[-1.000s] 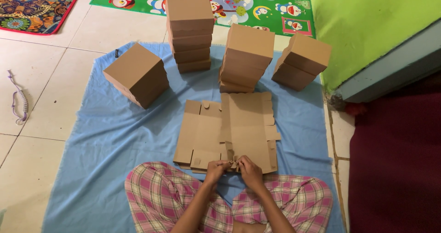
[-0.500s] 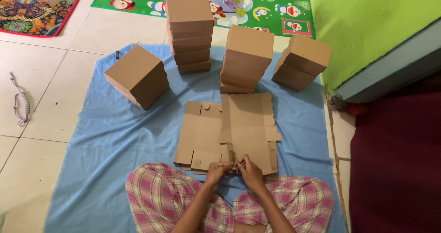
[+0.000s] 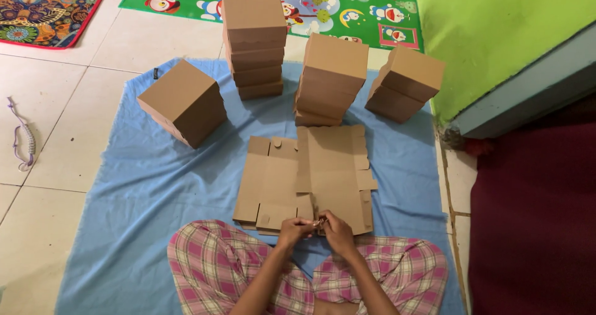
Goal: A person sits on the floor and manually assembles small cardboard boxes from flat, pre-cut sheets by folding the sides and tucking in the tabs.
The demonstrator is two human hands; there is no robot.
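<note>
Here both hands, left hand (image 3: pixel 295 229) and right hand (image 3: pixel 337 231), pinch closed on the near edge of the flat cardboard (image 3: pixel 307 175), which stretches away toward upper frame.

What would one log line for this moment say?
left hand: at near edge of flat cardboard box blank | right hand: same edge, hands together | blank on blue cloth

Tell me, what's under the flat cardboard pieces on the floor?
The flat cardboard pieces lie on a blue cloth spread over the tiled floor. Whatever sits directly beneath them is covered.
</note>
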